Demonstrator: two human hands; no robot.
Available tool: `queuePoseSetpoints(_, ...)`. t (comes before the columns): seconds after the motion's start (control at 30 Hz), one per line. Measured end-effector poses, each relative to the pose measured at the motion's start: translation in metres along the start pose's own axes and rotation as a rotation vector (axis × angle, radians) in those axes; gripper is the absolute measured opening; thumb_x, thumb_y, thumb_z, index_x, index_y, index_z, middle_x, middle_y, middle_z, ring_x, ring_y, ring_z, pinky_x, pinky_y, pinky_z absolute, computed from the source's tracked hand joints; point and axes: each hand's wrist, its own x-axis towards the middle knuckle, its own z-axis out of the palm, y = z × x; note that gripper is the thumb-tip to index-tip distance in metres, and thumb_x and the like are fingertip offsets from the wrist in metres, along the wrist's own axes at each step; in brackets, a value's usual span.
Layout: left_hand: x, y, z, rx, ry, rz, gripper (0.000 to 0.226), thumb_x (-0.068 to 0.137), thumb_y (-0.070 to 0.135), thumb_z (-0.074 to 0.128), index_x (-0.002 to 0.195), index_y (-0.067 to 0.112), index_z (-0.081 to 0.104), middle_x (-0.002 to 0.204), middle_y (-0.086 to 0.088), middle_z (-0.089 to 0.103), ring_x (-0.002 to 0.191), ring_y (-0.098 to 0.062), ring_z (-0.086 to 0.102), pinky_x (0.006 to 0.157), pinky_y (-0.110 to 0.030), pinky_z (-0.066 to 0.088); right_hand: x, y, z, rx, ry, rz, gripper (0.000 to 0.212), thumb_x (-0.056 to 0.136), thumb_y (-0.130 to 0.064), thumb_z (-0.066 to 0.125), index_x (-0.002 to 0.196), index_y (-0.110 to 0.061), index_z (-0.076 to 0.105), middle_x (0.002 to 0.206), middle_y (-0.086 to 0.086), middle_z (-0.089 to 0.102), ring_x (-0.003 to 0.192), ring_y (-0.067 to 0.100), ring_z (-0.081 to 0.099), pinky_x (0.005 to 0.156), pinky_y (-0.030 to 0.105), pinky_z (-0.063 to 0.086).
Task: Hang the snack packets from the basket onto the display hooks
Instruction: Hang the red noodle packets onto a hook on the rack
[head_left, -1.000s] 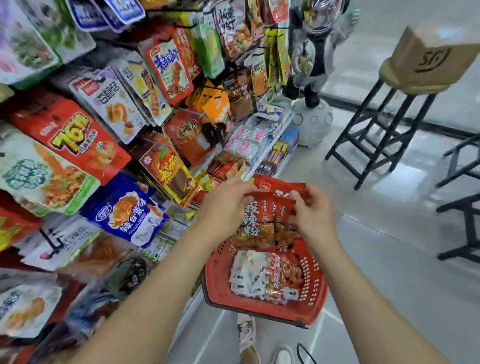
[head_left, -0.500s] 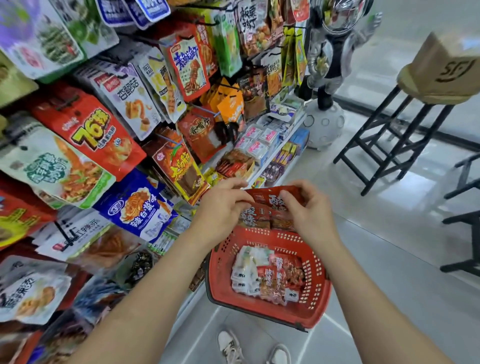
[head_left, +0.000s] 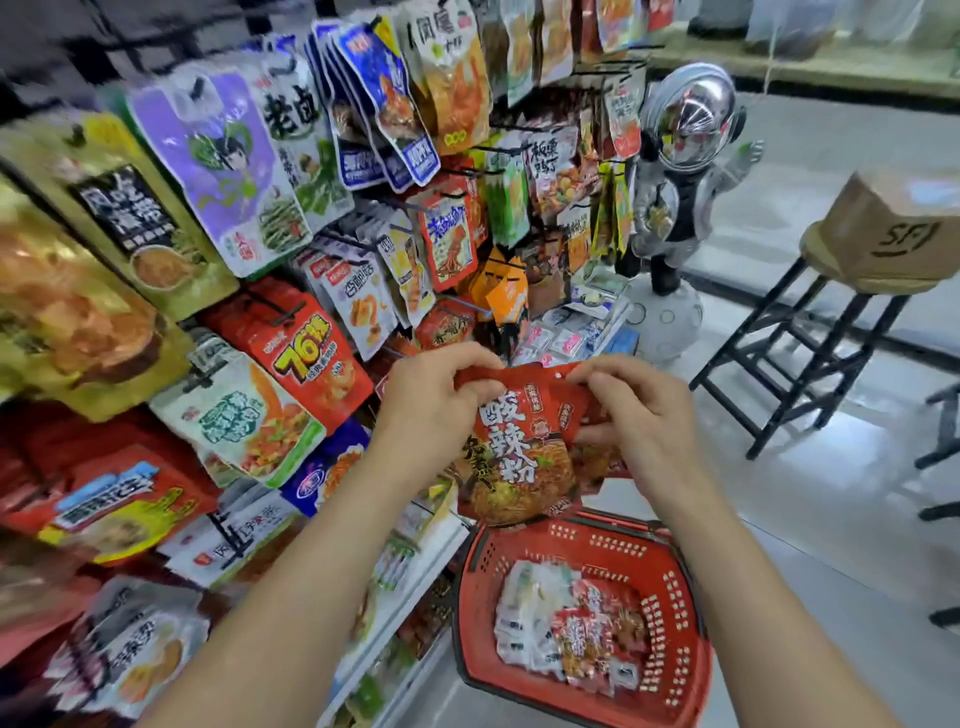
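The left grip (head_left: 431, 410) and right grip (head_left: 644, 423) are both pinching the top edge of the red snack packets (head_left: 519, 457) just above the basket (head_left: 688, 618). They are probably sorting one out; next it is needing its top threaded onto a display hook (head_left: 496, 149) above the basket.

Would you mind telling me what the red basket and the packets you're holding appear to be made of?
The red basket looks like rigid moulded plastic, fairly matte, with rows of slots in its walls. The held packets are probably thin glossy printed film, crumpled along the top edge.

Two hands (head_left: 426, 410) (head_left: 644, 421), one basket (head_left: 470, 597), one astronaut figure (head_left: 680, 208), one cardboard box (head_left: 898, 228)
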Motion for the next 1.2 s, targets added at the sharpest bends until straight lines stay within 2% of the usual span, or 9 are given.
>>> queuePoseSetpoints(0.07, 0.000, 0.008, -0.022, -0.066, 0.048, 0.002, 0.028, 0.084, 0.013, 0.072, 0.075, 0.037, 0.062, 0.079, 0.020, 0.060, 0.073, 0.000, 0.056, 0.069, -0.018, 0.046, 0.000, -0.018, 0.009, -0.071, -0.022, -0.071, 0.015, 0.082, -0.022, 0.075, 0.081, -0.033, 0.065, 0.074, -0.018, 0.064, 0.070, 0.005, 0.061, 0.064, 0.033, 0.058)
queuePoseSetpoints(0.2, -0.006, 0.018, -0.061, -0.176, 0.145, 0.003, 0.028, 0.081, 0.010, 0.075, 0.075, 0.035, 0.063, 0.080, 0.010, 0.066, 0.074, -0.005, 0.062, 0.065, -0.015, 0.048, -0.001, -0.051, 0.031, -0.106, -0.035, -0.151, 0.033, 0.075, -0.026, 0.081, 0.095, -0.035, 0.057, 0.092, -0.009, 0.067, 0.081, 0.008, 0.066, 0.074, 0.035, 0.057)
queuePoseSetpoints(0.3, -0.015, 0.023, -0.085, -0.311, 0.219, -0.025, 0.022, 0.078, 0.005, 0.077, 0.080, 0.025, 0.066, 0.072, 0.010, 0.066, 0.064, -0.003, 0.062, 0.058, -0.019, 0.053, -0.002, -0.073, 0.048, -0.079, -0.053, -0.256, 0.026, 0.082, -0.015, 0.074, 0.097, -0.031, 0.061, 0.095, -0.014, 0.065, 0.082, 0.004, 0.063, 0.074, 0.028, 0.053)
queuePoseSetpoints(0.37, -0.021, 0.025, -0.100, -0.353, 0.276, -0.044, 0.019, 0.077, 0.008, 0.078, 0.088, 0.017, 0.065, 0.062, 0.011, 0.060, 0.051, 0.002, 0.055, 0.047, -0.014, 0.045, -0.002, -0.085, 0.060, -0.044, -0.055, -0.322, 0.026, 0.085, -0.007, 0.070, 0.098, -0.028, 0.060, 0.096, -0.014, 0.064, 0.084, 0.003, 0.062, 0.074, 0.024, 0.051)
queuePoseSetpoints(0.5, -0.029, 0.023, -0.129, -0.367, 0.365, -0.084, 0.026, 0.074, 0.022, 0.081, 0.086, 0.008, 0.063, 0.066, -0.002, 0.057, 0.046, 0.002, 0.048, 0.047, -0.010, 0.038, 0.003, -0.106, 0.082, -0.055, -0.047, -0.465, 0.027, 0.086, 0.004, 0.063, 0.088, -0.023, 0.061, 0.083, -0.014, 0.061, 0.078, -0.003, 0.056, 0.072, 0.008, 0.042)
queuePoseSetpoints(0.67, -0.032, 0.023, -0.158, -0.246, 0.421, -0.147, 0.013, 0.073, 0.025, 0.082, 0.079, 0.017, 0.075, 0.077, 0.002, 0.072, 0.065, -0.007, 0.063, 0.055, -0.016, 0.047, 0.018, -0.116, 0.102, -0.079, -0.119, -0.497, 0.040, 0.092, 0.004, 0.056, 0.076, -0.031, 0.067, 0.089, -0.004, 0.066, 0.085, 0.002, 0.059, 0.076, 0.013, 0.042)
queuePoseSetpoints(0.77, -0.037, 0.029, -0.169, -0.106, 0.501, -0.108, 0.014, 0.076, 0.024, 0.080, 0.071, 0.032, 0.070, 0.074, 0.013, 0.069, 0.066, 0.000, 0.061, 0.057, -0.013, 0.046, 0.024, -0.123, 0.111, -0.026, -0.183, -0.433, 0.038, 0.093, 0.002, 0.054, 0.079, -0.028, 0.071, 0.093, -0.008, 0.068, 0.088, -0.003, 0.059, 0.079, 0.012, 0.042)
queuePoseSetpoints(1.0, -0.044, 0.045, -0.184, 0.109, 0.636, -0.027, 0.020, 0.075, 0.030, 0.081, 0.067, 0.031, 0.063, 0.065, 0.011, 0.062, 0.061, -0.002, 0.054, 0.056, -0.019, 0.044, 0.036, -0.152, 0.122, 0.048, -0.326, -0.444, 0.039, 0.087, 0.001, 0.051, 0.074, -0.029, 0.071, 0.086, -0.013, 0.068, 0.072, -0.004, 0.057, 0.060, 0.010, 0.038)
queuePoseSetpoints(1.2, -0.055, 0.062, -0.197, 0.217, 0.747, 0.003, 0.024, 0.073, 0.028, 0.082, 0.065, 0.036, 0.060, 0.074, 0.012, 0.058, 0.071, -0.001, 0.053, 0.065, -0.018, 0.044, 0.035, -0.169, 0.133, 0.130, -0.450, -0.395, 0.006, 0.075, -0.028, 0.080, 0.078, -0.029, 0.074, 0.089, -0.013, 0.070, 0.085, -0.002, 0.062, 0.075, 0.015, 0.048)
